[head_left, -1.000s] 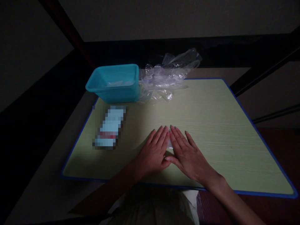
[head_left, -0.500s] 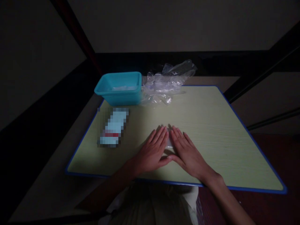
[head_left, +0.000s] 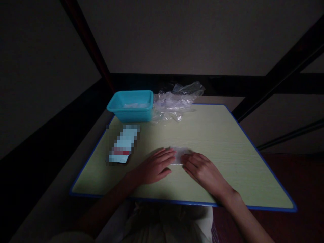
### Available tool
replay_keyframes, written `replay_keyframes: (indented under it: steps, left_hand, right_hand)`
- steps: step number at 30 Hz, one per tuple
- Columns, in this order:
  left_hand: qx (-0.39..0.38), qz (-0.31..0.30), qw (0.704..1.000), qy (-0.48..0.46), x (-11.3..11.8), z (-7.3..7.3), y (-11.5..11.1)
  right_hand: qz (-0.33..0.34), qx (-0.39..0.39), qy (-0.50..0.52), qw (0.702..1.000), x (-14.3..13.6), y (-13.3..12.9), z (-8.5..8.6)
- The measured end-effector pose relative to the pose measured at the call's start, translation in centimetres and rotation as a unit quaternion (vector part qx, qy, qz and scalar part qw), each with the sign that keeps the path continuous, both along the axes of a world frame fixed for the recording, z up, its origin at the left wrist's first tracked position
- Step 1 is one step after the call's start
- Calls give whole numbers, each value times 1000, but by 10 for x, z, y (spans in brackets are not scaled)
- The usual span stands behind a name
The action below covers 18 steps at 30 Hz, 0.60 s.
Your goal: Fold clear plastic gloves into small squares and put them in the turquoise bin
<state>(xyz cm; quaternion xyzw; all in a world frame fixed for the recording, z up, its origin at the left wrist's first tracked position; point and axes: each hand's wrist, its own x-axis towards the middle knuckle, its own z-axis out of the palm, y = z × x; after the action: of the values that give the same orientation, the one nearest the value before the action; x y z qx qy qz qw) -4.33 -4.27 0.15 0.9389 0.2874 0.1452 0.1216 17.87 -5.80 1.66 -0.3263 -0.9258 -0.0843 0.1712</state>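
Note:
A small clear plastic piece [head_left: 179, 155], perhaps a little bag or film, lies flat on the table near its front middle. My left hand [head_left: 158, 165] rests on its left end with fingers stretched out. On its right end lies my right hand [head_left: 199, 167], its fingers bent downward and the tips touching the plastic; whether they pinch it is hidden. Parts of the piece are covered by both hands.
The pale wooden table [head_left: 240, 175] has a blue edge. A turquoise basin [head_left: 134, 114] with whitish contents stands at the back left. Beside it lies crumpled clear plastic [head_left: 174, 103]. A phone, blurred out [head_left: 124, 143], lies in front of the basin.
My hands have moved apart, uncovering more of the clear plastic piece between them. My right fingers have gone from stretched to bent. The view has tilted slightly upward.

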Motion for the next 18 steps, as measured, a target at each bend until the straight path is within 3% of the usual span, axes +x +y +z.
replay_keyframes:
  steps: [10, 18]
  left_hand:
    - [17, -29, 999, 16, 1, 7, 15]
    - [51, -44, 998, 9, 9, 5, 24]
  right_hand:
    - [-22, -10, -58, 998, -15, 8, 7]
    - [-37, -49, -33, 998, -22, 12, 6]
